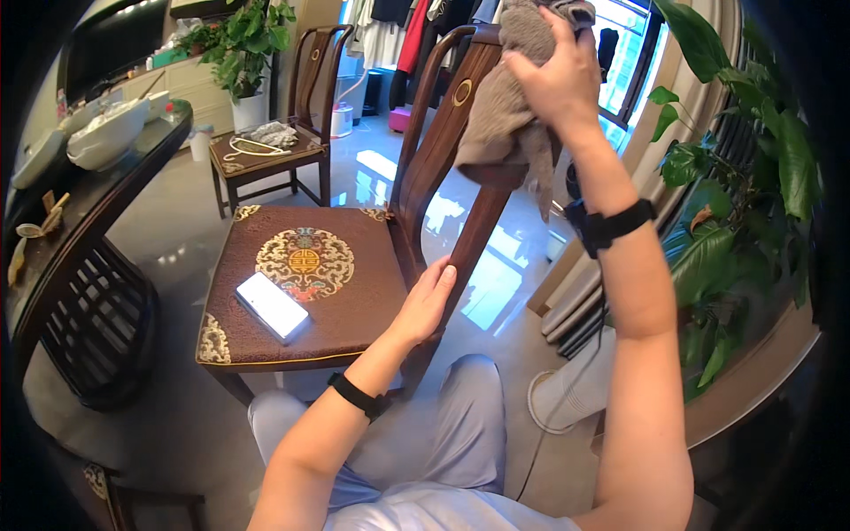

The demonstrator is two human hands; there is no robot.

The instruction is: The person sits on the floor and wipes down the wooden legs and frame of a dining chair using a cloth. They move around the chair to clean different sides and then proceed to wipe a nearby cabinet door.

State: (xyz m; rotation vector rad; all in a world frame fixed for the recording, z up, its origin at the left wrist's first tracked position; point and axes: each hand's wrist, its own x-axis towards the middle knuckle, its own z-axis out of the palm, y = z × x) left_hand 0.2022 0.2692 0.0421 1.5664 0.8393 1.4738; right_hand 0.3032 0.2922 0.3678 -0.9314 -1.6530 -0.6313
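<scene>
A dark wooden chair (367, 305) with a brown patterned seat pad stands right in front of me. My left hand (429, 301) is closed round the near post of its backrest, low down, with the fingertips hidden behind the wood. Higher up, my right hand (562, 80) grips a grey-brown cloth (505, 115), which is bunched over the top of the backrest and hangs down over the post. On the seat pad lies a phone (272, 305) with a bright, pale upper face.
A second chair (266, 155) behind carries a hanger and a crumpled cloth. To the left, a dark table (106, 199) holds white bowls (111, 133). Large leafy plants (717, 195) crowd the right side, near a white pot (575, 380) and a cable. Clothes hang at the back.
</scene>
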